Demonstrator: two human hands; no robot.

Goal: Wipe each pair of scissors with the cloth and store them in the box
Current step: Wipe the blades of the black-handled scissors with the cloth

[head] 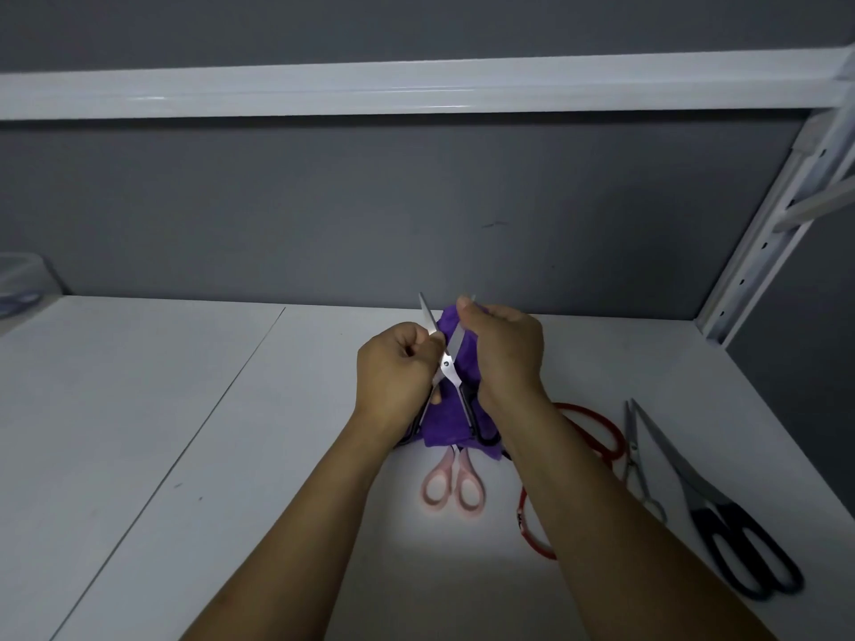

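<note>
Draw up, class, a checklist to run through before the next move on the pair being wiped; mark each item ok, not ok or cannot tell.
1. Left hand grips the open scissors firmly: ok.
2. Right hand pinches the purple cloth over one blade: ok.
3. Both blades wiped: cannot tell.
4. Blade tips point away from the person: ok.
5. Box at the far left open and ready: cannot tell.
6. Waiting pairs lie apart from the arms: not ok, the red scissors lie partly under the right forearm.
</note>
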